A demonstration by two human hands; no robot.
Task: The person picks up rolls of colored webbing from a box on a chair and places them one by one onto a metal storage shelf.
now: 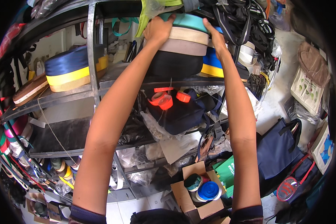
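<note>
Both my arms reach forward to a stack of wide webbing rolls on a metal shelf. The top one is a teal webbing roll (186,22), gripped between my left hand (158,30) on its left side and my right hand (216,39) on its right. Both thumbs press near its upper edge; the other fingers are mostly hidden. Beneath it lie a cream roll (188,35), a pinkish-beige roll (183,47) and a thick black roll (177,63). Behind my right wrist, blue webbing (211,58) sits above a yellow roll (212,70).
A shelf post (92,48) stands left of my left arm, beside a navy roll (68,61) on a yellow one. Black straps (239,22) hang at the upper right. Orange tape rolls (162,100) lie on the lower shelf. A carton (183,198) with rolls stands below.
</note>
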